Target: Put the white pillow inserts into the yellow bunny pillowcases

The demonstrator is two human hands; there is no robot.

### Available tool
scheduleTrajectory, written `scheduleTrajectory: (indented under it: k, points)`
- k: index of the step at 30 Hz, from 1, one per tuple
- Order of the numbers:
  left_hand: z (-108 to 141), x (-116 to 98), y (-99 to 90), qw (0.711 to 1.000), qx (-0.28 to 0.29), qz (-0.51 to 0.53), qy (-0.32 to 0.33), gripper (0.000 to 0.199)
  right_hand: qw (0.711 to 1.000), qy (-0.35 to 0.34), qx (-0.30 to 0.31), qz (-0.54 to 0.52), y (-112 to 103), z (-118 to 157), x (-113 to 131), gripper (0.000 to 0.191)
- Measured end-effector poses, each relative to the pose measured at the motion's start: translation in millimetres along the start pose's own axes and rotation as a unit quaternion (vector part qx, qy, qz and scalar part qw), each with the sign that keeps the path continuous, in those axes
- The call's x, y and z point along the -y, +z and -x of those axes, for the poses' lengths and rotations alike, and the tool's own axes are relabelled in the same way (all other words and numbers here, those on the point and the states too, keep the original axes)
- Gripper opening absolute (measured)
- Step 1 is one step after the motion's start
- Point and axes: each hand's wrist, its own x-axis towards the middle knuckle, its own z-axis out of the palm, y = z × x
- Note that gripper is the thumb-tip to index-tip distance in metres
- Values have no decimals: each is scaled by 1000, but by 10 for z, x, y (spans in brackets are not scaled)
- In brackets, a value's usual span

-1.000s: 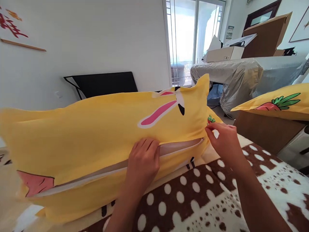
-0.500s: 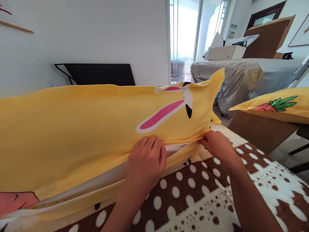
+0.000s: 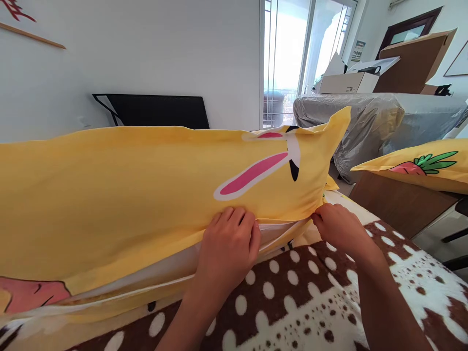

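Observation:
A long yellow pillowcase (image 3: 139, 190) with a pink-and-white rabbit-ear print stands on its side across the bed. Its lower seam gapes open, and a white inner pillow (image 3: 171, 265) shows through the slit. My left hand (image 3: 230, 243) is closed over the upper edge of the slit, near its middle, thumb to the right. At the slit's right end, my right hand (image 3: 338, 226) pinches the pillowcase's edge near the corner. Its fingertips hide whatever small part they hold there.
A brown-and-white spotted blanket (image 3: 268, 290) covers the bed. To the right, another yellow pillow (image 3: 438, 161) with a carrot print rests on a brown surface (image 3: 387, 202). Behind stand a plastic-covered piece of furniture (image 3: 351, 114) with boxes (image 3: 417, 61) on top, and a black panel (image 3: 161, 111).
The whole view has shifted slightly, so things appear a little farther right. Both hands keep their places on the pillowcase, with little visible movement along the slit.

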Motion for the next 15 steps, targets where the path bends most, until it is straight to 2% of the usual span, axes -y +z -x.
scheduleTrajectory:
  k: [10,15]
  points:
    - [15,52,4,999,13,52,11,21,998,8,-50,-46,6,56,10,35]
    - [31,52,20,998,9,58,11,20,997,1,-49,-53,-12,87,-8,37]
